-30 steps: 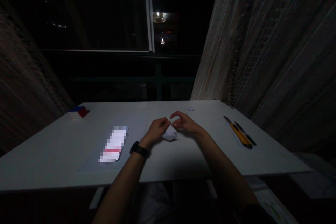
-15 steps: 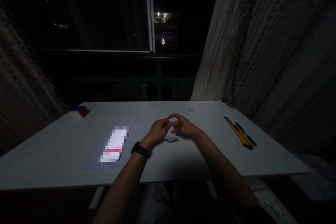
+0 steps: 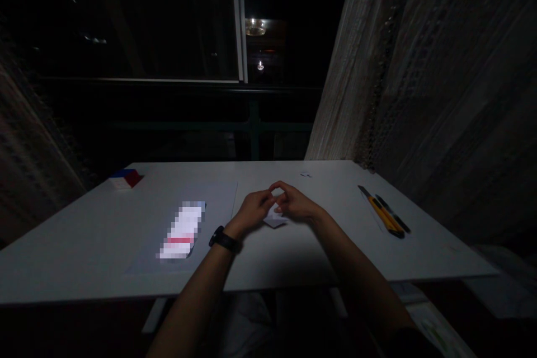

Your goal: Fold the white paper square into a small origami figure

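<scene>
The folded white paper [image 3: 274, 224] sits at the middle of the table [image 3: 289, 263], one corner pointing toward six o'clock, at the wearer. Its far part is hidden behind the hands, so its long axis cannot be told.

The left hand [image 3: 254, 208] comes in from seven o'clock and points toward one, knuckles up, its fingers pinching the paper's upper left part. A dark watch [image 3: 225, 239] circles that wrist.

The right hand [image 3: 297, 201] reaches from about four o'clock and points toward ten. Its index finger arches across to the left fingertips; the lower fingers curl at the paper, whether pinching it cannot be told.

A lit phone [image 3: 181, 232] lies toward nine o'clock, a yellow cutter [image 3: 382, 213] toward three.
</scene>
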The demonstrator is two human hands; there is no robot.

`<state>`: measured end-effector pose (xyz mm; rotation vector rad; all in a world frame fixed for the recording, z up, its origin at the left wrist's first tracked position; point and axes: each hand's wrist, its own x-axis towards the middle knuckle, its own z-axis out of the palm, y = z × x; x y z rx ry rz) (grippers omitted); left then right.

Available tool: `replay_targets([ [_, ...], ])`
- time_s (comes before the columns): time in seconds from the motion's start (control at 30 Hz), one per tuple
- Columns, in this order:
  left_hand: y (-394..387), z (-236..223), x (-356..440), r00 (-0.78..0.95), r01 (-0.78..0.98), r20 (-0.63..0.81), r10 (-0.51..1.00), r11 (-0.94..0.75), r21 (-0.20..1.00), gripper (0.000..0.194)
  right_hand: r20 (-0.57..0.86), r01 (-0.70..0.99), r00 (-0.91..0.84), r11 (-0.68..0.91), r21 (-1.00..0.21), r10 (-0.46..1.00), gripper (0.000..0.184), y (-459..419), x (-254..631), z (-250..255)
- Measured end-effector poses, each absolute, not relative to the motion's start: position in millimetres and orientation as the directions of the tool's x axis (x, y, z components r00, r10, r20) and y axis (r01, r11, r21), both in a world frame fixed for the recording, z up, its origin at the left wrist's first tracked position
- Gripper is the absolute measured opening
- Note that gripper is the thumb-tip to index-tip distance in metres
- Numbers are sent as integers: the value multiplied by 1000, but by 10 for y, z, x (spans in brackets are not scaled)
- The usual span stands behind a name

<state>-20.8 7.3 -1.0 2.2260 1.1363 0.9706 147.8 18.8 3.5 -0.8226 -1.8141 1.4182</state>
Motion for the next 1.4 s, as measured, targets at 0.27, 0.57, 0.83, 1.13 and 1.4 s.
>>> replay_targets([
  [0.27, 68, 28, -222, 400, 511, 376, 836, -544, 666, 24, 148, 39, -579, 209, -977, 801, 44, 192, 1497, 60],
  [0.57, 42, 68, -228, 400, 526, 347, 849, -522, 671, 24, 181, 9, -563, 225, -974, 806, 36, 203, 1528, 59],
  [0.83, 64, 50, -246, 370, 478, 294, 881, -452, 753, 29, 177, 61, -501, 239, -969, 847, 35, 218, 1535, 51],
  [1.13, 88, 17, -253, 357, 467, 321, 877, -466, 751, 31, 196, -14, -557, 227, -974, 807, 31, 201, 1529, 79],
  [1.4, 85, 29, -262, 321, 487, 366, 873, -484, 727, 31, 221, -24, -537, 247, -969, 814, 43, 220, 1550, 108],
])
